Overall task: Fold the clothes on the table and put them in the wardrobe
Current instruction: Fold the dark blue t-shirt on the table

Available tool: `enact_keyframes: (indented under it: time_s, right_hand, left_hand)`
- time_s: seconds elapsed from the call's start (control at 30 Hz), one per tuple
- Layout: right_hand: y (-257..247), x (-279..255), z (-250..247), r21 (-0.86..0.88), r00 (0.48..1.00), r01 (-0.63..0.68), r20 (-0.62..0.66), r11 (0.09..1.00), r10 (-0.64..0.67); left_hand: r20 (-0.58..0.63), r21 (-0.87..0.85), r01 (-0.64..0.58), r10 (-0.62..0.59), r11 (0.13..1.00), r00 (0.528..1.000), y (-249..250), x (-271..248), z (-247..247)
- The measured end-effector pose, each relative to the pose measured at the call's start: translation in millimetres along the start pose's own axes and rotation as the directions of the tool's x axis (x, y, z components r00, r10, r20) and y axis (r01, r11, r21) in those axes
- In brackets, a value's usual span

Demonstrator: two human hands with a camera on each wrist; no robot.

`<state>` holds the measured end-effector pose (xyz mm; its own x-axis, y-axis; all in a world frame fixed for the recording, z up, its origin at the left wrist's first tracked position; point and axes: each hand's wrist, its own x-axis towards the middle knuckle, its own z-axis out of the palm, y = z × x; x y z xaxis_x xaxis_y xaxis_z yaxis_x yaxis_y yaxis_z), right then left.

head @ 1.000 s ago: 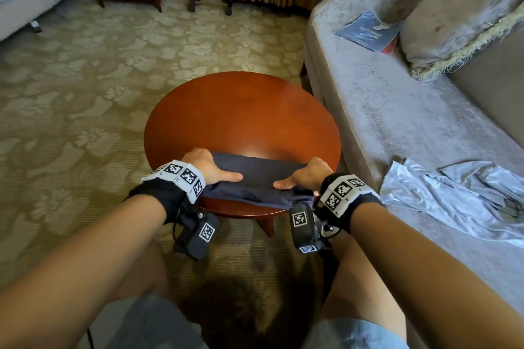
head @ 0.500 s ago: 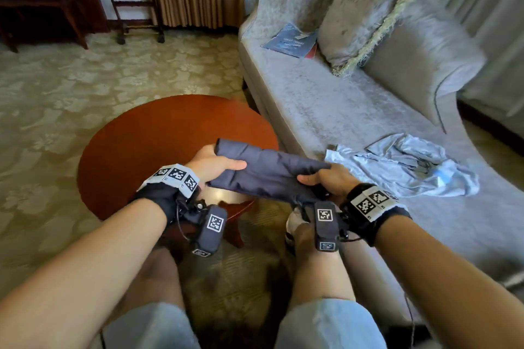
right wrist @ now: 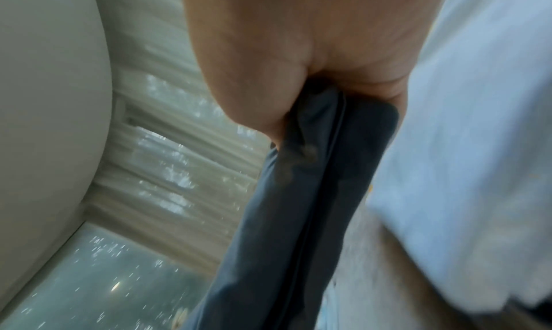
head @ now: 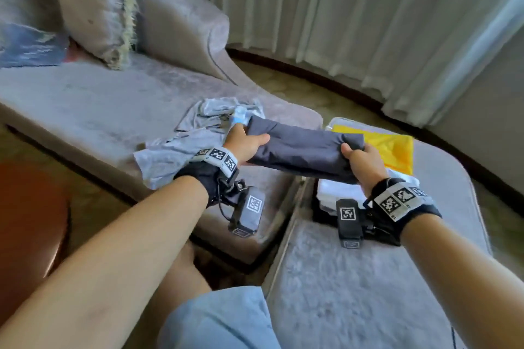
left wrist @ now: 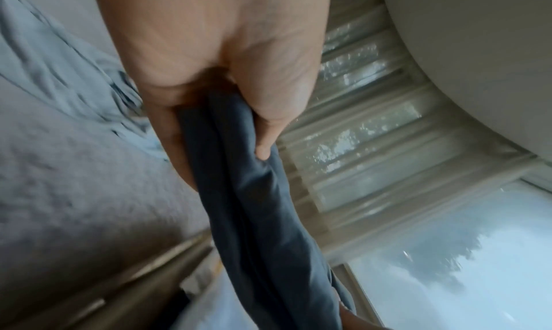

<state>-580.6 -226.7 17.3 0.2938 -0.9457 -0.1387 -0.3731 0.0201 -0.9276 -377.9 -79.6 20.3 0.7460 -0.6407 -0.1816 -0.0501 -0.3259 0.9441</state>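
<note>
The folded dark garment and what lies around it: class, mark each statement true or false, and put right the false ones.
1. Both hands hold the folded dark garment, the left hand at one end and the right hand at the other. True.
2. The garment rests flat on the round wooden table. False: it is held in the air, over the gap between the sofa and a stack of folded clothes.
3. A yellow cloth lies beyond the right hand. True.
4. The light blue garment on the sofa is neatly folded. False: it lies crumpled.
5. The left hand's grip is loose, fingers straight. False: thumb and fingers pinch the fabric.
</note>
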Motion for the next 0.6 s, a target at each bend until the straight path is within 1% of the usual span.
enact_keyframes:
  time_s: [0.03,0.1,0.17,0.23,0.33,0.4,0.5,0.53,0.6]
  right_hand:
    - [3.9,2.6,-19.0,0.017,0.999,-0.014,-0.039,1.000,0.015]
    - [12.8,8.7,-53.8,0.026,0.992,-0.036,-0.118,0.999,0.039]
    - [21.3,12.9,-81.3,0.041,0.981,-0.057,-0.181,0.998,0.063]
    - [32.1,16.8,-103.2,0.056,0.972,-0.081,-0.217,0.995,0.091]
    - [54.1,19.7,-127.2,0.032,0.956,-0.126,-0.264,0.992,0.130]
    - [73.6,22.1,-135.8,-0.001,0.950,-0.142,-0.282,0.990,0.136]
    - [103.4,26.2,-133.4,-0.072,0.952,-0.180,-0.264,0.981,0.155]
    - [108.6,27.5,-130.3,-0.077,0.954,-0.171,-0.262,0.982,0.145]
    - [111.5,31.6,-124.7,-0.088,0.954,-0.139,-0.281,0.986,0.110]
  left_hand:
    - [0.036,0.020,-0.021,0.021,1.000,0.999,6.8,2.9,21.6]
    - [0.102,0.049,-0.026,0.021,0.998,0.995,18.0,4.0,58.9]
    - [0.164,0.043,-0.039,0.032,0.998,0.986,23.0,4.5,91.4]
    - [0.203,0.047,-0.016,0.006,0.999,0.979,22.8,4.2,120.7]
    - [0.247,0.112,0.047,-0.074,0.993,0.966,14.2,-0.6,156.6]
    - [0.258,0.157,0.060,-0.099,0.986,0.961,3.5,-5.1,175.2]
    - [0.216,0.263,0.069,-0.128,0.962,0.968,-12.3,-11.3,191.1]
    - [0.199,0.280,0.069,-0.128,0.958,0.971,-15.2,-12.0,193.6]
    - [0.181,0.277,0.037,-0.090,0.960,0.979,-14.0,-11.3,195.2]
